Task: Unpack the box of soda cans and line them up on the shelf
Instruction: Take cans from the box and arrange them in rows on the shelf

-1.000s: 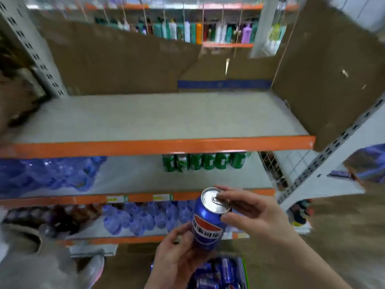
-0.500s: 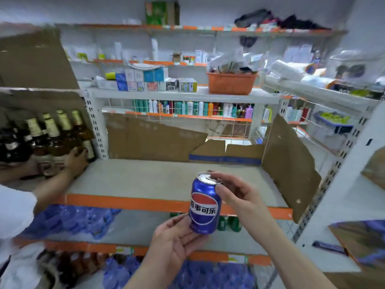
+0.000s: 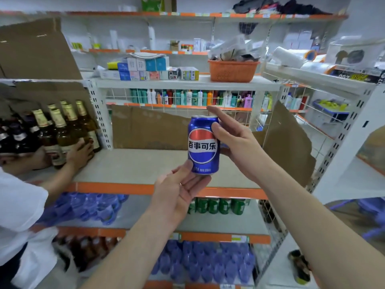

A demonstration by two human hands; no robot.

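Small retail shop, mid-restock. White metal shelving (image 3: 166, 163) with orange price-strip edges (image 3: 116, 188) all round. Stock grouped by kind: glass bottles (image 3: 68, 130), toiletries (image 3: 187, 97), green cans (image 3: 218, 206), shrink-wrapped water packs (image 3: 204, 261). Cardboard sheets (image 3: 150, 130) line one bay.

can (image 3: 203, 145) — blue, upright, held in front of the shelf (image 3: 145, 163) | right hand (image 3: 235, 142) grips its top and side | left hand (image 3: 179, 188) — fingers under its base
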